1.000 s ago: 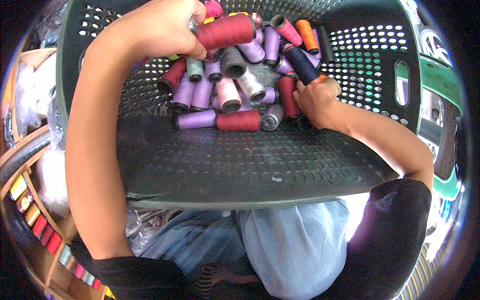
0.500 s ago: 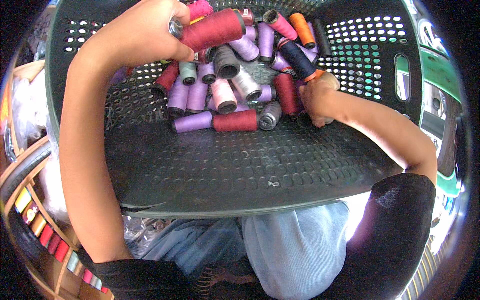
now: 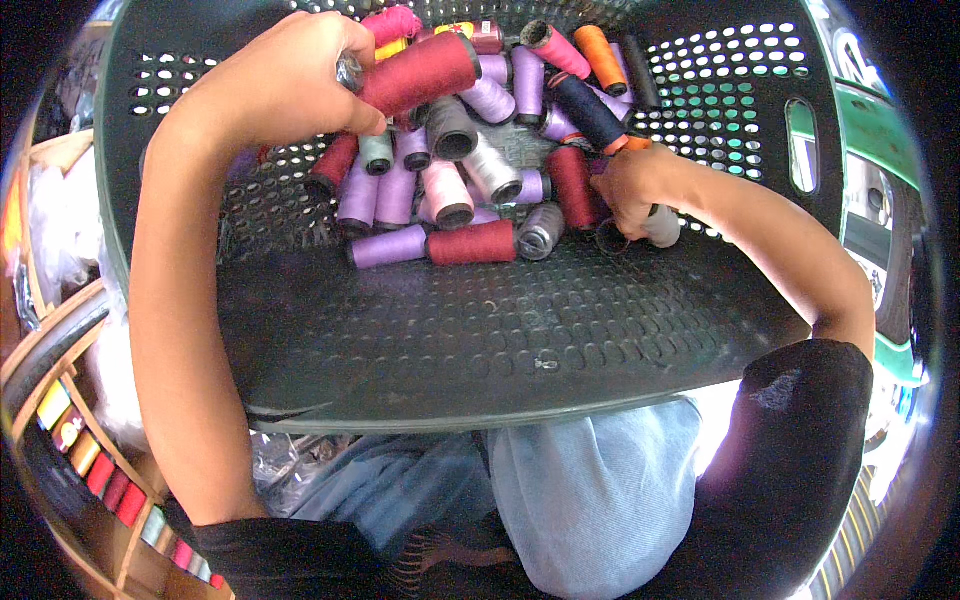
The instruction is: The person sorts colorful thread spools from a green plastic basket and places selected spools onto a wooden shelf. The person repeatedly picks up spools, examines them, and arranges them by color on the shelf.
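Observation:
A dark green perforated plastic basket point(image 3: 480, 340) rests on my lap, holding several thread spools in purple, maroon, grey, pink and orange. My left hand point(image 3: 285, 85) grips one end of a dark red thread spool point(image 3: 420, 72) raised above the pile at the basket's upper left. My right hand point(image 3: 630, 185) is down among the spools at the right side of the pile, its fingers closed around a grey spool point(image 3: 662, 228). A navy spool with an orange core point(image 3: 592, 115) lies just above that hand.
A lilac spool point(image 3: 388, 246) and a maroon spool point(image 3: 472, 242) lie side by side at the pile's front edge. Shelves with coloured items point(image 3: 70, 450) run along the lower left. A green object point(image 3: 870, 130) sits beyond the basket's right wall.
The right hand has let go of the navy spool and dropped lower to close on a grey spool. The left hand keeps the dark red spool raised, shifted slightly.

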Tool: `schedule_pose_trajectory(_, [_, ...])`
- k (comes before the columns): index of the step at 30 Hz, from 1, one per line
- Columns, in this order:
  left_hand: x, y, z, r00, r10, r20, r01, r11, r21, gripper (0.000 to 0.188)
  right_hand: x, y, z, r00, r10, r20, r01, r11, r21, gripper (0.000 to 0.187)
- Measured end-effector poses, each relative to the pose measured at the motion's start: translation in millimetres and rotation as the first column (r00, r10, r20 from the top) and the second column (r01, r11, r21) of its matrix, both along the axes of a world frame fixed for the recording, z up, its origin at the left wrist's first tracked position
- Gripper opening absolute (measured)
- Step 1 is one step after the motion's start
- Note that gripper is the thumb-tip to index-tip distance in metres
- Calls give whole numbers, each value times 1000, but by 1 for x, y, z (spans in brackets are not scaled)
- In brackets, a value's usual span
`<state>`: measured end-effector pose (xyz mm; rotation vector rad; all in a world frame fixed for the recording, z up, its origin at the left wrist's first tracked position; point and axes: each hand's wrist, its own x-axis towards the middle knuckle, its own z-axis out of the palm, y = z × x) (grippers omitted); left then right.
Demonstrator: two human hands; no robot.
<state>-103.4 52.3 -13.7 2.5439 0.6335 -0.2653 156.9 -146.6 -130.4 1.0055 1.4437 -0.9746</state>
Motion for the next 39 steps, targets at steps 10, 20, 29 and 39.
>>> schedule_pose_trajectory(10, [-1,10,-3,981,18,-191,-26,999,-43,44,9,53,87,678,-209,-705,663,588,463,68])
schedule_pose_trajectory(20, [-5,-1,17,809,24,-587,-91,992,-84,55,-14,62,61,180,-269,-946,975,174,136,50])
schedule_pose_trajectory(29, [-3,0,0,892,-82,-444,33,993,-116,50,-19,40,55,877,-66,-475,299,850,434,18])
schedule_pose_trajectory(39, [-1,5,3,969,131,-212,-161,978,-132,32,-20,-28,-20,901,391,-189,-343,907,243,47])
